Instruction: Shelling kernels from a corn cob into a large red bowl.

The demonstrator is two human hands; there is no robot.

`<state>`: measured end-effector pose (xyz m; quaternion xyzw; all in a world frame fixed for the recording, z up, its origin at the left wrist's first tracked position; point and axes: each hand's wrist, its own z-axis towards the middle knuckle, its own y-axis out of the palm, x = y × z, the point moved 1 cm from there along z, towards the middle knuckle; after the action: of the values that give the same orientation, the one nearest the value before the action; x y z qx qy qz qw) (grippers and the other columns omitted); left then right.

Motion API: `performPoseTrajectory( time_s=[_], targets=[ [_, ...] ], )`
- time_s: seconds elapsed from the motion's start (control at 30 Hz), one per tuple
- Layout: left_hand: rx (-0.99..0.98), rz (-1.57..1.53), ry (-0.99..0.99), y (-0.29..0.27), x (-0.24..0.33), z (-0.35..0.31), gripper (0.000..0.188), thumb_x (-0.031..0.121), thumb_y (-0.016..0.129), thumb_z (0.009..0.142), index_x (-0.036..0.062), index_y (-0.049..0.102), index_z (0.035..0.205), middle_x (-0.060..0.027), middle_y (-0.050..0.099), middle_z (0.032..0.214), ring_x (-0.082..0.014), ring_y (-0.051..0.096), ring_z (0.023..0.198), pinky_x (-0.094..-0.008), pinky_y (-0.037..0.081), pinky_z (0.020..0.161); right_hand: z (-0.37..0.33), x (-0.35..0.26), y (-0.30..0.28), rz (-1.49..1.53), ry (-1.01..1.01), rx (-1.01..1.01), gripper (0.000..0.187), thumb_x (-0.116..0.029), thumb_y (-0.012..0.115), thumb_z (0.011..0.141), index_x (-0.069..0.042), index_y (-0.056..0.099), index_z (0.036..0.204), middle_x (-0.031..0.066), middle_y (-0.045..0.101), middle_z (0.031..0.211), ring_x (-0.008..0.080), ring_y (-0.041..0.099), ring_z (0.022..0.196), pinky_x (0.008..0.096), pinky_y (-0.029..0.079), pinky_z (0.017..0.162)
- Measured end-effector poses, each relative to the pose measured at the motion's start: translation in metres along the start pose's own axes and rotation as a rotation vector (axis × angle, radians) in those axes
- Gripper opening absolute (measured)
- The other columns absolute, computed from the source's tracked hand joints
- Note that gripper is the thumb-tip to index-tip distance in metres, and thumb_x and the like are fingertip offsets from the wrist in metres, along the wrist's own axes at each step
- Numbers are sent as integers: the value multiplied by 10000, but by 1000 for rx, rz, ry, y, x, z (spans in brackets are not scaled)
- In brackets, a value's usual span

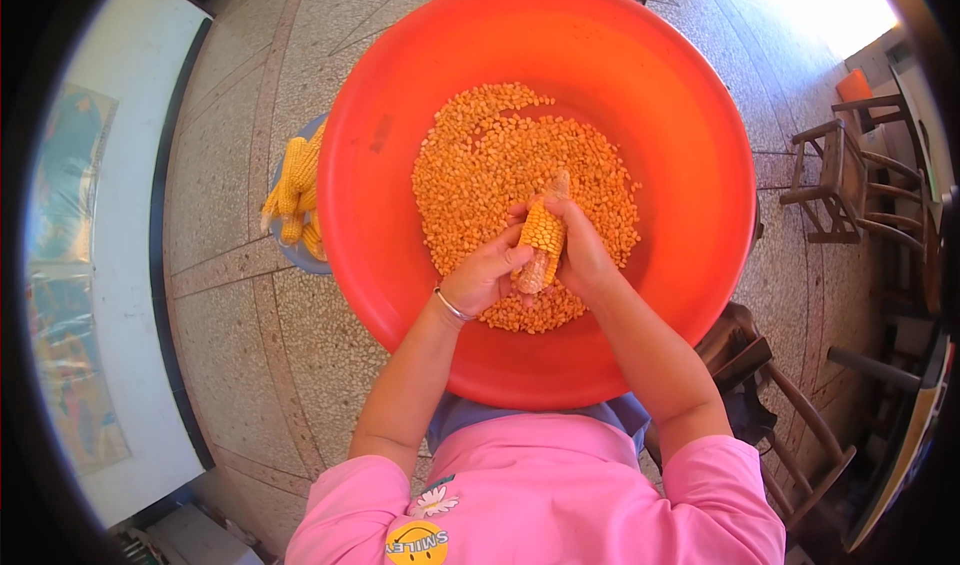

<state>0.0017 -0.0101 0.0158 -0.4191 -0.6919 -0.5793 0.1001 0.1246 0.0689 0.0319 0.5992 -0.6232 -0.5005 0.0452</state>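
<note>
A partly shelled corn cob (541,235) is held between both hands over a large red basin (690,205). Yellow kernels still cover its middle, while both ends show bare, pale cob. My left hand (487,273), with a silver bangle at the wrist, grips the cob's left side, thumb resting on the kernels. On the other side, my right hand (583,252) is closed around the cob; some of its fingers are hidden behind it. Loose orange-yellow corn kernels (500,170) lie in a wide heap on the basin's bottom, beneath both hands.
Left of the red basin, a blue basin (303,256) holds several whole corn cobs (297,180). A wooden chair (785,405) stands close by my right arm. Farther right is another wooden chair (842,180). A white wall panel (150,265) runs along the left, beside the speckled floor (230,335).
</note>
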Motion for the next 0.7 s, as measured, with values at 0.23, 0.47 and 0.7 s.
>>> performPoseTrajectory(
  time_s=[0.23, 0.47, 0.7],
  targets=[
    [74, 49, 44, 3, -3, -2, 634, 184, 589, 866, 125, 237, 1390, -32, 557, 958, -135, 573, 714, -267, 500, 572, 5, 7, -4, -42, -62, -38, 316, -259, 400, 876, -4, 531, 1009, 97, 569, 888, 179, 549, 801, 322, 472, 736],
    [131, 244, 62, 19, 6, -3, 761, 230, 662, 817, 123, 189, 1404, -30, 535, 897, -99, 517, 669, -220, 418, 563, 0, 6, 2, -470, -227, -30, 322, -257, 418, 875, 1, 533, 1028, 82, 562, 899, 155, 534, 813, 294, 449, 752],
    [158, 216, 146, 4, -10, 4, 667, 298, 599, 866, 100, 221, 1379, -25, 522, 990, -82, 514, 749, -228, 457, 538, 7, 15, -4, -101, -69, -8, 317, -260, 432, 883, 8, 572, 979, 75, 567, 893, 158, 547, 807, 297, 454, 744]
  ],
)
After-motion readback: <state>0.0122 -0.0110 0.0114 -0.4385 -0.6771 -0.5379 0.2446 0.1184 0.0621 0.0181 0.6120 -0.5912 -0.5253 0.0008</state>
